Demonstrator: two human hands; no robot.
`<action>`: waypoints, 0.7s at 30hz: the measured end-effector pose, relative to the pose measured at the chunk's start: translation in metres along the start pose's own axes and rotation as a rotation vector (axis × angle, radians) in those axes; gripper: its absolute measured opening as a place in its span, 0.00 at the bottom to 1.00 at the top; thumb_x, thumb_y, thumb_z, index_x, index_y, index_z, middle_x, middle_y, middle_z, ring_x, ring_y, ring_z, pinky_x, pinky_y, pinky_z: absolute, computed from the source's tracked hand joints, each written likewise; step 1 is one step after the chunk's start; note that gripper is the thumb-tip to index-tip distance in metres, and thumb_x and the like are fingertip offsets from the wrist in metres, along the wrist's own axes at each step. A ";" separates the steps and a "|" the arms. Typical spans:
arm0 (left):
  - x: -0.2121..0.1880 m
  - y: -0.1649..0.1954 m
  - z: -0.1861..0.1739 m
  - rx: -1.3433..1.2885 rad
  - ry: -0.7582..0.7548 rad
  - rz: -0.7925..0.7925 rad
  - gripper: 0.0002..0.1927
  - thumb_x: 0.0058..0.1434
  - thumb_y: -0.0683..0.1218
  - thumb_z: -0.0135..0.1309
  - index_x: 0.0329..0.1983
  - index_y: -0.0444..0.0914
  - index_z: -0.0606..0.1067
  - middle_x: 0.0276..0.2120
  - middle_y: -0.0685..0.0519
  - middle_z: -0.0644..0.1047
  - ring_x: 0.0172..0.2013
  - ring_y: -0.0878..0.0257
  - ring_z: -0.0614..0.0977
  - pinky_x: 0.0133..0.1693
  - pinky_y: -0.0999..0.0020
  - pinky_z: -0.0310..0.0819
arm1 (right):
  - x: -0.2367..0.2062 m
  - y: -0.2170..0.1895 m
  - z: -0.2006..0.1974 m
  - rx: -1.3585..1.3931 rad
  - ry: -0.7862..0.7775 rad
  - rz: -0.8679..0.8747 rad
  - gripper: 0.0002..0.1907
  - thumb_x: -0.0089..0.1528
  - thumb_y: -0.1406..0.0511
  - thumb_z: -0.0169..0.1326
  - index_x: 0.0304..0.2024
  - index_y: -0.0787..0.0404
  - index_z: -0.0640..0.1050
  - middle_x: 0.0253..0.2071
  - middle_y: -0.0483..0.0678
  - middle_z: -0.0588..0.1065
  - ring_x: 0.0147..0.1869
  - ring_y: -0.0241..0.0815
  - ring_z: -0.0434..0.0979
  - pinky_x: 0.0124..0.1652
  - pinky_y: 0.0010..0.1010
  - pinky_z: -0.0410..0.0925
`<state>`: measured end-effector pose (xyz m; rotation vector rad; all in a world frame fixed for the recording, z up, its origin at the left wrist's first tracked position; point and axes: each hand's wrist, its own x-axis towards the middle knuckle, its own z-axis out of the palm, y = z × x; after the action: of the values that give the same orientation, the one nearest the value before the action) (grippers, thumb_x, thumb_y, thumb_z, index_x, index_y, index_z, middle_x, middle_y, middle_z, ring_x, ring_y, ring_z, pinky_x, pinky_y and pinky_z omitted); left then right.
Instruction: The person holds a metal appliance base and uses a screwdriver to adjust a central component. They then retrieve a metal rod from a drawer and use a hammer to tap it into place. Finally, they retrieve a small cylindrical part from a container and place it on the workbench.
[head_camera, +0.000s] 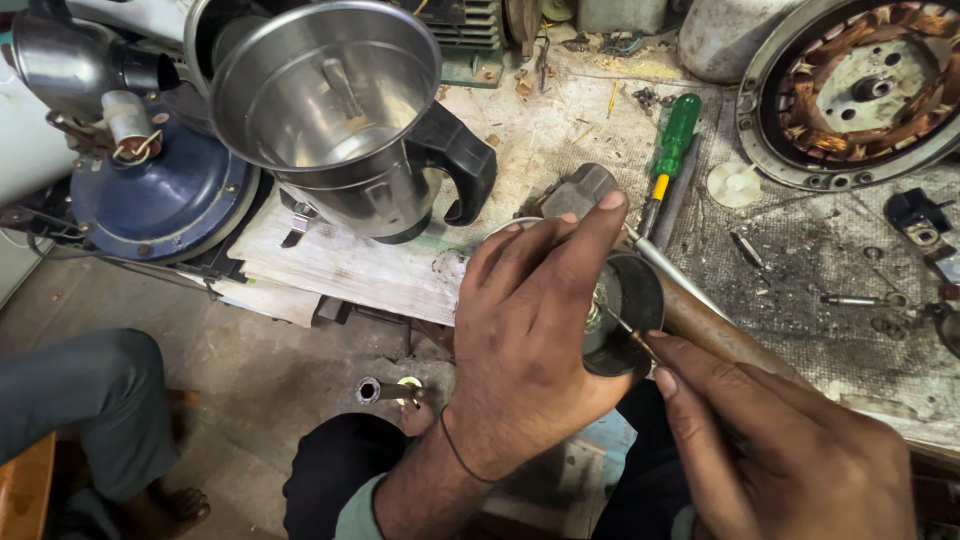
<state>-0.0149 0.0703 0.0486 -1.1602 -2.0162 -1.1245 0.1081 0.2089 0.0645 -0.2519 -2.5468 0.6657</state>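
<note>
Head view | left hand (530, 340) clamps jar base (625, 315) | right hand (790, 450) grips tool (630, 335) inside it

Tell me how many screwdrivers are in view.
2: a green-handled screwdriver lying on the bench, and a wooden-handled screwdriver in the right hand. Others may be hidden among the clutter.

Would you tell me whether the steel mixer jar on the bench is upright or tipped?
Tipped: the steel mixer jar leans with its open mouth facing the camera, showing an empty interior.
</note>
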 end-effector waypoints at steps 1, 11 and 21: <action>0.000 0.000 0.000 0.005 0.003 0.004 0.50 0.50 0.49 0.73 0.72 0.38 0.58 0.56 0.48 0.76 0.59 0.52 0.77 0.65 0.53 0.67 | 0.001 0.001 -0.001 -0.006 -0.013 -0.002 0.16 0.59 0.66 0.62 0.50 0.58 0.84 0.46 0.53 0.82 0.44 0.44 0.86 0.41 0.32 0.76; -0.001 -0.001 -0.001 -0.008 0.013 0.034 0.49 0.50 0.50 0.73 0.71 0.37 0.60 0.59 0.49 0.76 0.58 0.55 0.78 0.64 0.55 0.68 | 0.005 0.013 0.001 0.141 -0.065 0.009 0.16 0.61 0.67 0.59 0.51 0.60 0.83 0.51 0.53 0.83 0.43 0.41 0.86 0.39 0.29 0.78; 0.001 0.000 0.001 -0.017 -0.021 0.005 0.50 0.51 0.51 0.72 0.72 0.36 0.60 0.56 0.49 0.77 0.58 0.55 0.78 0.63 0.55 0.67 | 0.008 0.011 -0.002 0.011 -0.043 -0.063 0.14 0.60 0.65 0.59 0.48 0.59 0.84 0.53 0.54 0.83 0.38 0.42 0.86 0.32 0.29 0.75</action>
<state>-0.0155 0.0712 0.0490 -1.1900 -2.0219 -1.1337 0.1026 0.2219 0.0636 -0.1542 -2.5796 0.6674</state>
